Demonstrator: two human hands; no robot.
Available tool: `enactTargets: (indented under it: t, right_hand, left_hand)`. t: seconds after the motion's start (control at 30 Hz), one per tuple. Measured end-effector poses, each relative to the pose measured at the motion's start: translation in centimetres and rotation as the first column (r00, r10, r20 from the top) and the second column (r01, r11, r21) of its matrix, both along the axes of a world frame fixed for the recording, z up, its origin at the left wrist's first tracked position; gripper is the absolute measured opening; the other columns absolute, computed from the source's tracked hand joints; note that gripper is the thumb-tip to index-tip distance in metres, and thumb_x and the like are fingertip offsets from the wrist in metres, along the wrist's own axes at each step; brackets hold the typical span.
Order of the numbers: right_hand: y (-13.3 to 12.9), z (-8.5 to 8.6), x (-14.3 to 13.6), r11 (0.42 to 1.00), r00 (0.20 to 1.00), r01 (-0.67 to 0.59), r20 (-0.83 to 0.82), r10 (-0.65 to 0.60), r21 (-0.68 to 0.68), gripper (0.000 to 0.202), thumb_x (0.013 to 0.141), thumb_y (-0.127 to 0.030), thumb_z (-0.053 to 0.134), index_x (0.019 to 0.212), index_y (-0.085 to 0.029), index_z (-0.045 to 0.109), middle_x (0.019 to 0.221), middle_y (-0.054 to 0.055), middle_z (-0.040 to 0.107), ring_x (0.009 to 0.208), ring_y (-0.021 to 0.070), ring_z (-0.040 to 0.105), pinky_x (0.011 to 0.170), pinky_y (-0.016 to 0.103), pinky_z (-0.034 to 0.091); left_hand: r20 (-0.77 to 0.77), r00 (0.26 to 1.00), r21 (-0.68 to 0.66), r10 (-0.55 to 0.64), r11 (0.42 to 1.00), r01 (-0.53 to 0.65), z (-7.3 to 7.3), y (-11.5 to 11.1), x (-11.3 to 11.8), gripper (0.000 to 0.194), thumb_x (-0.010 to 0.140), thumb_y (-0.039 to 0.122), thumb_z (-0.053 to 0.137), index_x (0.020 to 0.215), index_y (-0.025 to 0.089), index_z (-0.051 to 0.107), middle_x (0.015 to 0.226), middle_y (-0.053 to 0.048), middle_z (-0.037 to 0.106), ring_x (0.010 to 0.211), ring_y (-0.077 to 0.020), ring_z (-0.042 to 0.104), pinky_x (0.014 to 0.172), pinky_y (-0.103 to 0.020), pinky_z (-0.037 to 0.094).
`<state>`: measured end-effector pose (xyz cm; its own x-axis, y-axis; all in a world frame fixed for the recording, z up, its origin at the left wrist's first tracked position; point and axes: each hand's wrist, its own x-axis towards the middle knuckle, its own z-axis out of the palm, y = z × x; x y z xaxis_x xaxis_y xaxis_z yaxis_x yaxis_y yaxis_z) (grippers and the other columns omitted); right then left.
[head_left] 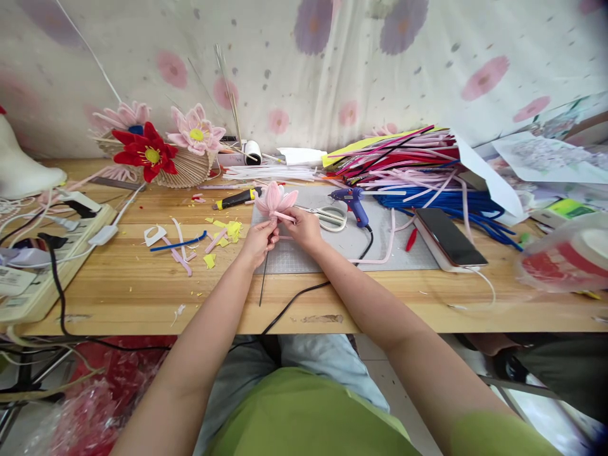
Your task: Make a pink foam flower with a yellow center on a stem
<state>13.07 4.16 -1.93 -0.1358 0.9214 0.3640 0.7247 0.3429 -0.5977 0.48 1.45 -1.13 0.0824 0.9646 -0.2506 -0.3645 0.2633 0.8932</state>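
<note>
A pink pipe-cleaner flower (pixel 274 201) stands upright over the grey cutting mat (pixel 308 259). My left hand (pixel 260 240) is closed around the base of the flower, and a thin dark stem hangs below the fingers. At the right of the base, my right hand (pixel 304 228) pinches a pink pipe cleaner (pixel 285 216) that runs to the flower. Just behind my right hand lie white-handled scissors (pixel 332 218). A blue glue gun (pixel 352 204) rests on the mat farther right.
Yellow scraps (pixel 230 232) and a blue pipe cleaner (pixel 178 242) lie left of the mat. A yellow-black cutter (pixel 236 199) sits behind. Pipe-cleaner bundles (pixel 394 155), a phone (pixel 450 235) and a plastic tub (pixel 567 253) are right. A power strip (pixel 61 253) and finished flowers (pixel 152 154) stand left.
</note>
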Motion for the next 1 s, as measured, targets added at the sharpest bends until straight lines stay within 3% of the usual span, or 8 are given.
enactTargets:
  t: [0.37, 0.57, 0.63, 0.77, 0.9, 1.0]
  right_hand:
    - [0.0, -0.3, 0.0, 1.000, 0.997, 0.004, -0.080, -0.005, -0.018, 0.017, 0.078, -0.025, 0.052, 0.083, -0.023, 0.068, 0.081, -0.001, 0.071, 0.072, 0.0150, 0.061, 0.063, 0.024, 0.039]
    - [0.2, -0.4, 0.1, 0.999, 0.993, -0.017, -0.119, 0.013, -0.034, 0.016, 0.078, -0.023, 0.051, 0.082, -0.023, 0.067, 0.079, -0.002, 0.069, 0.068, 0.0136, 0.058, 0.062, 0.024, 0.037]
    - [0.3, -0.3, 0.2, 0.999, 0.993, -0.040, -0.111, 0.038, -0.022, 0.015, 0.080, -0.030, 0.053, 0.084, -0.023, 0.065, 0.076, -0.002, 0.068, 0.067, 0.0130, 0.057, 0.061, 0.023, 0.036]
    - [0.2, 0.1, 0.7, 0.993, 0.990, -0.120, -0.068, 0.120, 0.015, 0.033, 0.085, -0.046, 0.044, 0.090, -0.021, 0.064, 0.073, -0.001, 0.063, 0.065, 0.0118, 0.053, 0.059, 0.021, 0.033]
    - [0.0, 0.4, 1.3, 0.981, 0.982, -0.186, 0.016, 0.186, 0.049, 0.035, 0.089, -0.042, 0.038, 0.089, -0.020, 0.065, 0.073, 0.001, 0.062, 0.064, 0.0110, 0.050, 0.059, 0.022, 0.030]
    - [-0.1, 0.5, 1.4, 0.975, 0.974, -0.217, 0.072, 0.214, 0.038, 0.032, 0.088, -0.040, 0.043, 0.081, -0.018, 0.065, 0.069, 0.001, 0.062, 0.061, 0.0106, 0.048, 0.058, 0.022, 0.029]
  left_hand:
    - [0.029, 0.998, -0.033, -0.056, 0.998, 0.057, 0.3, 0.0, -0.4, 0.021, 0.068, 0.024, 0.071, 0.069, 0.011, 0.054, 0.051, 0.005, 0.044, 0.035, 0.0003, 0.031, 0.030, -0.011, 0.017]
    - [0.069, 0.994, -0.025, -0.080, 0.996, 0.082, 0.1, 0.0, -0.3, 0.015, 0.074, 0.021, 0.066, 0.078, 0.009, 0.058, 0.053, 0.005, 0.043, 0.036, 0.0001, 0.033, 0.030, -0.010, 0.019]
    - [0.118, 0.991, -0.022, -0.066, 0.997, 0.070, 0.1, 0.2, -0.2, 0.012, 0.076, 0.020, 0.063, 0.077, 0.010, 0.057, 0.054, 0.005, 0.042, 0.036, 0.0003, 0.032, 0.030, -0.009, 0.018]
    - [0.254, 0.967, -0.077, -0.028, 0.996, 0.049, 0.4, 0.5, -0.8, 0.021, 0.086, 0.026, 0.050, 0.070, 0.012, 0.051, 0.052, 0.006, 0.037, 0.034, 0.0004, 0.025, 0.028, -0.009, 0.013]
    - [0.318, 0.948, -0.099, -0.025, 0.993, 0.059, 0.8, 0.8, -1.5, 0.028, 0.090, 0.032, 0.041, 0.071, 0.013, 0.049, 0.051, 0.006, 0.033, 0.033, -0.0003, 0.021, 0.027, -0.010, 0.011]
    - [0.262, 0.964, -0.093, -0.039, 0.994, 0.065, 0.7, 0.7, -1.5, 0.027, 0.087, 0.036, 0.046, 0.070, 0.014, 0.048, 0.048, 0.008, 0.029, 0.031, -0.0003, 0.018, 0.028, -0.010, 0.008]
